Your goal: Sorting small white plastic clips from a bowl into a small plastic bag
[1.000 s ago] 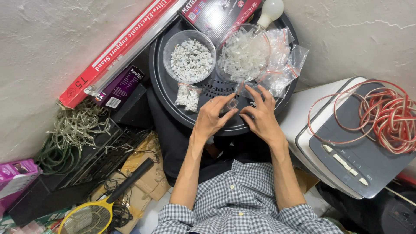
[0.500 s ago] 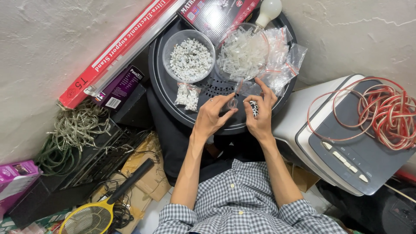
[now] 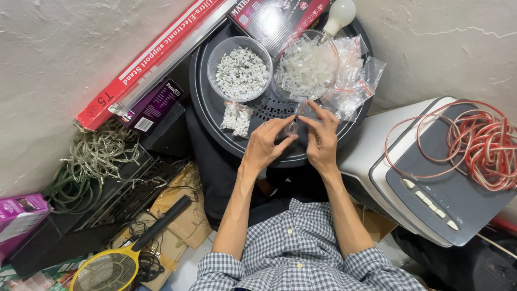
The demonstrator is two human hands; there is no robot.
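Head view: left hand (image 3: 266,144) and right hand (image 3: 322,141) pinch one small clear bag (image 3: 292,128) together; bowl of white clips (image 3: 240,70) beyond left hand.

Both forearms reach forward, left hand (image 3: 267,144) and right hand (image 3: 322,141) meeting with fingertips pinched together.

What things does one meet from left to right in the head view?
Purple box → yellow racket → bowl of white pieces → left hand → right hand → coil of red wire.
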